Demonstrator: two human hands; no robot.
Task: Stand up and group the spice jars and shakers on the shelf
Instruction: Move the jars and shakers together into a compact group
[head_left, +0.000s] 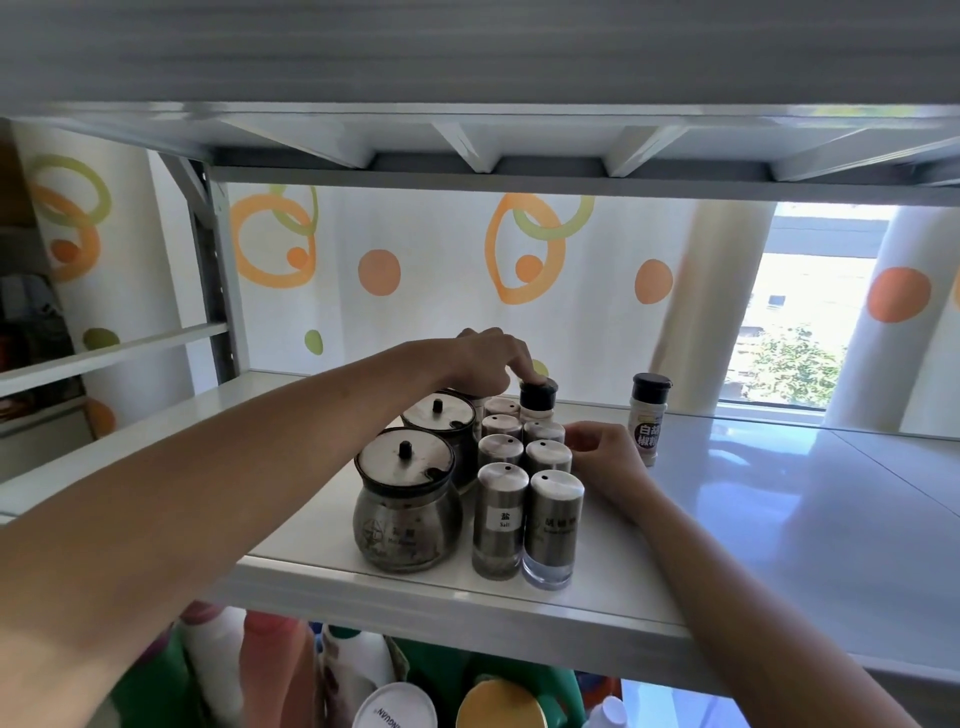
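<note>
On the white shelf (779, 519) several steel shakers (524, 467) stand upright in two rows, with two round glass jars (408, 509) to their left. Behind the rows stands a black-capped spice bottle (538, 402). My left hand (480, 361) reaches over the jars and a fingertip presses on that bottle's cap. My right hand (605, 457) rests against the right side of the shaker rows, fingers curled beside a middle shaker (548, 457). A second black-capped bottle (648, 415) with a white label stands apart to the right.
The shelf's right half is bare and glossy. A metal shelf underside (493, 150) hangs close above. Behind are a patterned curtain (415, 270) and a window (800, 332). Below the shelf stand several plastic bottles and lids (395, 701).
</note>
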